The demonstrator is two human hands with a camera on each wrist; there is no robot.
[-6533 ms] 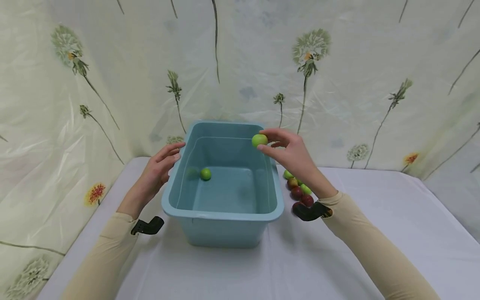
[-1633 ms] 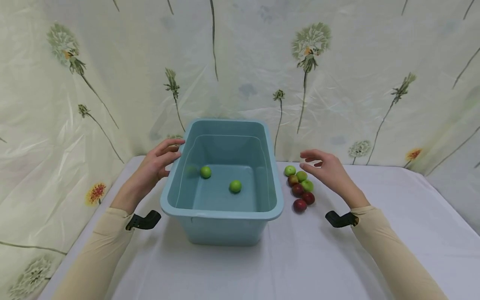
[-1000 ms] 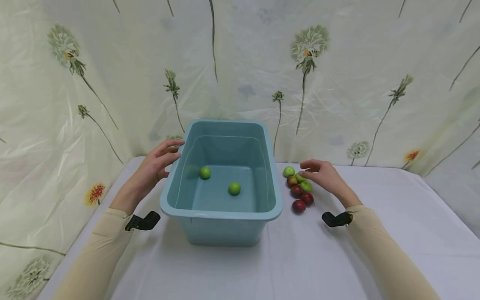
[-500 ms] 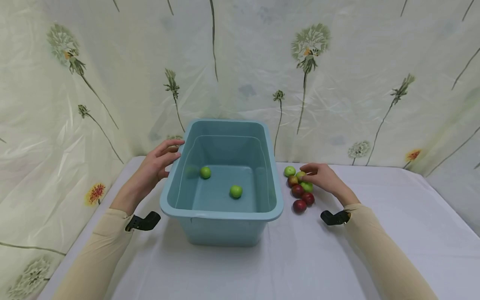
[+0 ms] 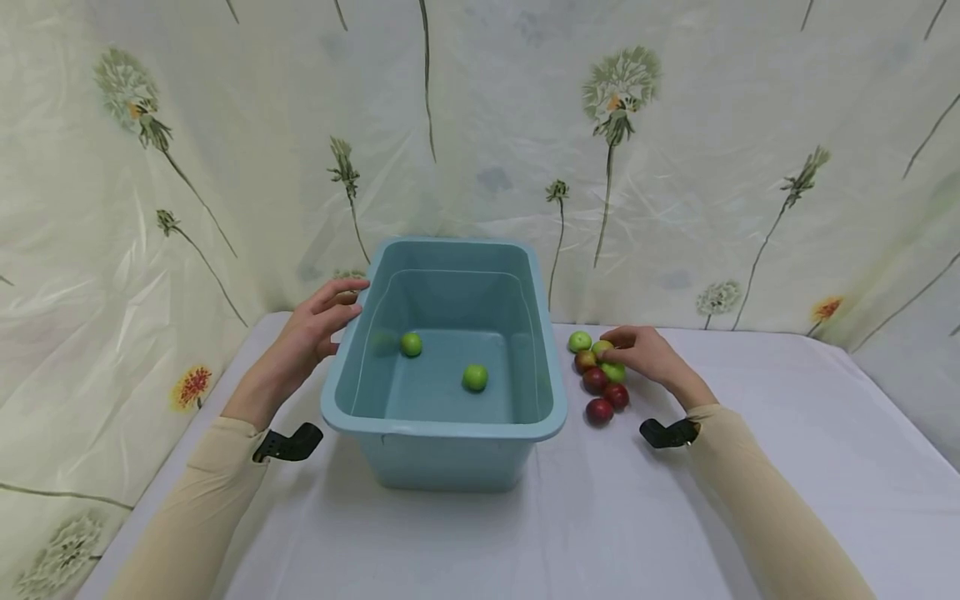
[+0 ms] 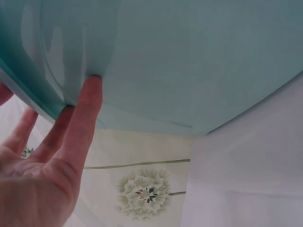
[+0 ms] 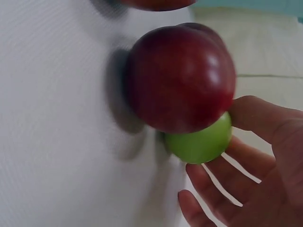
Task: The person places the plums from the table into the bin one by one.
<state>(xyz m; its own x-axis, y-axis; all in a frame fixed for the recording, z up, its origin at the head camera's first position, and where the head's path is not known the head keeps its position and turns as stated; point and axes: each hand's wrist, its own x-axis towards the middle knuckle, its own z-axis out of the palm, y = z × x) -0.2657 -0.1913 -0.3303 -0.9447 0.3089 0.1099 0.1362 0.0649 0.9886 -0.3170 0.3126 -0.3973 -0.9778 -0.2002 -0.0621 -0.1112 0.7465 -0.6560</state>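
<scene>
A blue plastic basin (image 5: 442,429) stands on the table with two small green apples inside, one towards the left (image 5: 411,344) and one nearer the front (image 5: 475,377). My left hand (image 5: 306,329) touches the basin's left side near the rim; in the left wrist view its fingers (image 6: 87,101) are fairly straight against the wall. Right of the basin, my right hand (image 5: 647,357) pinches a green apple (image 5: 601,347) between thumb and fingers. In the right wrist view a dark red apple (image 7: 180,80) partly covers a green apple (image 7: 201,142) beside my fingers.
Around the right hand lie another green apple (image 5: 580,341), a reddish one (image 5: 585,361) and several dark red ones, the nearest (image 5: 599,412) towards the table's front. A white cloth covers the table (image 5: 787,433). A flower-patterned curtain (image 5: 480,117) hangs behind.
A second green apple came into the basin from my right hand, and it has shifted slightly. The right hand then lowered to the fruit pile and closed on a green apple. The left hand stayed put.
</scene>
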